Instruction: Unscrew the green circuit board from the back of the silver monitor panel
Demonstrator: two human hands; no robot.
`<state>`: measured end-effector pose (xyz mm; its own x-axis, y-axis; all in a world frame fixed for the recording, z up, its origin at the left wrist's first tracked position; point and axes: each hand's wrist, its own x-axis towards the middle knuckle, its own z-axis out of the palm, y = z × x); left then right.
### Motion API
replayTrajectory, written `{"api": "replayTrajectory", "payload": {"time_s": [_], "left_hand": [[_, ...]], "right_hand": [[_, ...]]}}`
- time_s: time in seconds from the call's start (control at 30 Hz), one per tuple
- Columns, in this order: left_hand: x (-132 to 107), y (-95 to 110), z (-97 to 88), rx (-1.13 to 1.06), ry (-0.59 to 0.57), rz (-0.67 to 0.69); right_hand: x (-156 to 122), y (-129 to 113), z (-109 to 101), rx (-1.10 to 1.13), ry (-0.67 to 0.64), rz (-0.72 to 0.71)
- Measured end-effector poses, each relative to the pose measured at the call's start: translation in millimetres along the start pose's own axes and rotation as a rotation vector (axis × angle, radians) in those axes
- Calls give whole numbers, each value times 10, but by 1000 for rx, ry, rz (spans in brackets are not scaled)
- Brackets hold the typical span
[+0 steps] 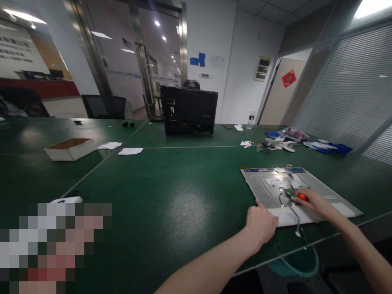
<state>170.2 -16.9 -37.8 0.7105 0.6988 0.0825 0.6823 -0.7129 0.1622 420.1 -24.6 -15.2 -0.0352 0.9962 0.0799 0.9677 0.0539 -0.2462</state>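
Observation:
A flat metal-backed display panel lies on the green table near its front right edge. My left hand is closed on the panel's near left corner, thumb up along its side. My right hand is over the panel's middle, fingers wrapped round an orange-handled tool; its tip is hidden. Beside those fingers sits a small green circuit board. Grey cables run from the board over the panel's white near strip, and their plug ends hang past the near edge.
Below the table edge stands a teal bucket. A black monitor housing stands upright at the back. Farther left is an open white box; scraps and bags lie at the back right. A blurred-out person is at the near left.

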Motion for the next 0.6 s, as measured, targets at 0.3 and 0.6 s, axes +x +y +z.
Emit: {"api": "replayTrajectory", "payload": {"time_s": [0.3, 0.6], "left_hand": [[-8, -120, -91, -69, -11, -1], [109, -128, -103, -71, -49, 43]], "right_hand": [[240, -304, 148, -219, 77, 143], [212, -868, 284, -274, 38, 225]]}}
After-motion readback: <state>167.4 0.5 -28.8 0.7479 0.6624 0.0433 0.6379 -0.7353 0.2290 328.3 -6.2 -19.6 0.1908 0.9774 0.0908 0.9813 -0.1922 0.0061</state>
